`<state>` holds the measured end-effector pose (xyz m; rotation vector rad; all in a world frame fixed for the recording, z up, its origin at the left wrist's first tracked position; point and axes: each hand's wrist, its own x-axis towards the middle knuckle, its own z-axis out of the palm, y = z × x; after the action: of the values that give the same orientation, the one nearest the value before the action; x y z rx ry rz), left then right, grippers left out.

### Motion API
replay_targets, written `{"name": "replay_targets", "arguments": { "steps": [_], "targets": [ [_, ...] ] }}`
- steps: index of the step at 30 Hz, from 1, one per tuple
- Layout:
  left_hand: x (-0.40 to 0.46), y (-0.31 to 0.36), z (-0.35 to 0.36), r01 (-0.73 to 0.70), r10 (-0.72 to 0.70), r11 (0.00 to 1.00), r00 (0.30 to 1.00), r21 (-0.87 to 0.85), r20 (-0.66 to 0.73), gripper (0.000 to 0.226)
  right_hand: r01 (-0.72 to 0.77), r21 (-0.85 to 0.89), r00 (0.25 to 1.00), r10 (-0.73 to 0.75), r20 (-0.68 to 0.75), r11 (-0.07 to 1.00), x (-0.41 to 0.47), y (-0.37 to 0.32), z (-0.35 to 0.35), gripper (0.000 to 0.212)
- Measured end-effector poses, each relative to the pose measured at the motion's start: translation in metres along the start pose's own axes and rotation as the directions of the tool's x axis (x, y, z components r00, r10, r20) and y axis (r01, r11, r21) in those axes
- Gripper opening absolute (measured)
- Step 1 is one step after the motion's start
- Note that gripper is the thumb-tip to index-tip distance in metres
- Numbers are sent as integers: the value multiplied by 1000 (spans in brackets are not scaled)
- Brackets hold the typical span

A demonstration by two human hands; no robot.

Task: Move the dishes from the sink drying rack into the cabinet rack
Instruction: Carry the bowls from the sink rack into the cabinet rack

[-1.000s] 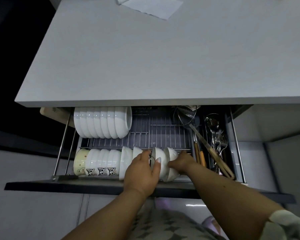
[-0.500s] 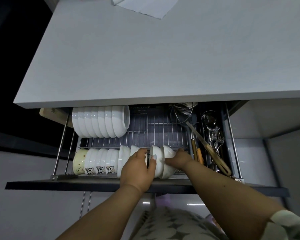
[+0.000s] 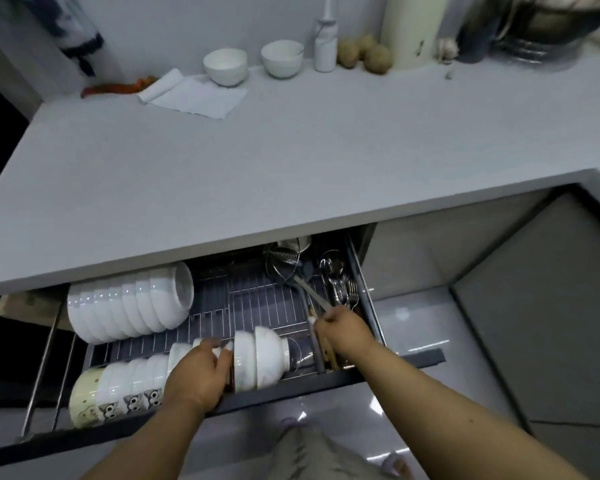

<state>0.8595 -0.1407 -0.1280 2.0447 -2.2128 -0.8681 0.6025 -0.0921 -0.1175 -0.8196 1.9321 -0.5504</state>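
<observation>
Bowls being seated in the pull-out cabinet rack (image 3: 222, 306)

The left hand (image 3: 196, 375) is clamped on the white bowls (image 3: 260, 355); the right hand (image 3: 343, 332), curled at the divider, grip unclear. Chipping is risked if pushed hard.

A big grey counter (image 3: 291, 161) fills the top of the view, with a white cloth (image 3: 201, 98) lying flat on it and something orange (image 3: 118, 87) just beside the cloth. Near the wall stand two white bowls (image 3: 226, 66) side by side, then a white bottle (image 3: 325, 46), some round brown things (image 3: 364, 53) and a tall cream jar (image 3: 413, 29). Down below, the floor (image 3: 430, 327) is grey and shiny.
</observation>
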Motion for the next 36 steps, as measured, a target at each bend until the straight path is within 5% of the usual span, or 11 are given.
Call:
{"name": "replay_targets", "arguments": {
  "steps": [5,9,18,23,30,33,36],
  "targets": [
    [-1,39,8,-4,4,1000,1000,6,17,41,-9,123,985,30,-169,992,-17,29,-69,26],
    [-6,131,39,-176,181,981,981,-80,68,30,-23,243,967,83,-241,970,-26,54,-114,14],
    [-57,333,117,-542,568,823,786,-170,244,21,13,409,873,189,-450,913,-58,139,-241,24],
    [-81,414,152,-635,652,753,680,-174,337,24,61,462,684,300,-665,885,-94,199,-317,17],
    [-121,499,195,-762,755,621,520,-183,400,20,-22,397,222,391,-893,918,-146,283,-415,32],
    [-133,519,205,-797,786,567,448,-208,426,21,-153,389,215,415,-884,908,-156,308,-441,48],
    [-139,537,213,-807,801,538,399,-244,446,19,-285,358,304,438,-846,889,-156,335,-453,63]
  ]
}}
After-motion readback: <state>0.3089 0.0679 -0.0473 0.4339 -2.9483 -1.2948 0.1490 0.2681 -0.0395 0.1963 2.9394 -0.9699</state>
